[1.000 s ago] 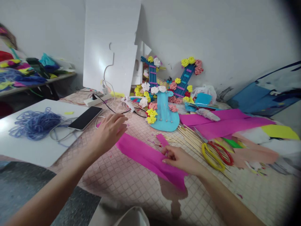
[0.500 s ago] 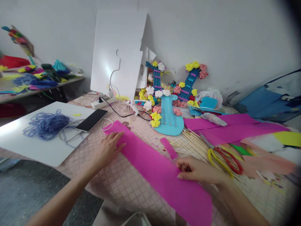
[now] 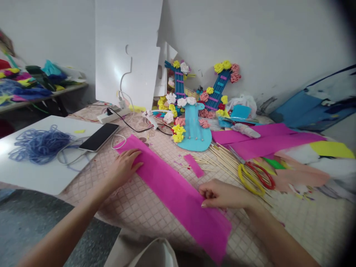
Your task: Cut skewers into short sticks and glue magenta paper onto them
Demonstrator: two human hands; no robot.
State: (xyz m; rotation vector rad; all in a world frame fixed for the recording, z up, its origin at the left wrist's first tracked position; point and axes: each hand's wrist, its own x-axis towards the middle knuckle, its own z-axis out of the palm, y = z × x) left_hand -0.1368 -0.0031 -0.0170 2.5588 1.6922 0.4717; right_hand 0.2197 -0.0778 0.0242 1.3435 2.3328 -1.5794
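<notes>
A long strip of magenta crepe paper [image 3: 169, 185] lies slantwise across the checked tablecloth [image 3: 278, 226], its near end hanging over the table edge. My left hand [image 3: 124, 167] rests flat on the strip's far end, fingers stretched out. My right hand [image 3: 222, 194] is closed in a pinch on the strip's right edge, near the middle. A small magenta scrap [image 3: 194, 165] lies just beyond the strip. Yellow and red scissors [image 3: 254, 178] and a bundle of wooden skewers [image 3: 222, 159] lie to the right of my right hand.
A blue guitar-shaped craft with paper flowers [image 3: 193, 129] stands behind the strip, more flower crafts behind it. A phone [image 3: 99, 136] and blue yarn [image 3: 37, 142] lie on a white board [image 3: 36, 176] at left. More magenta sheets [image 3: 267, 142] lie at right. A white foam board [image 3: 126, 52] leans on the wall.
My left hand came down from the air onto the strip's far end and the strip now lies spread out long. My right hand kept its pinch on the strip's edge.
</notes>
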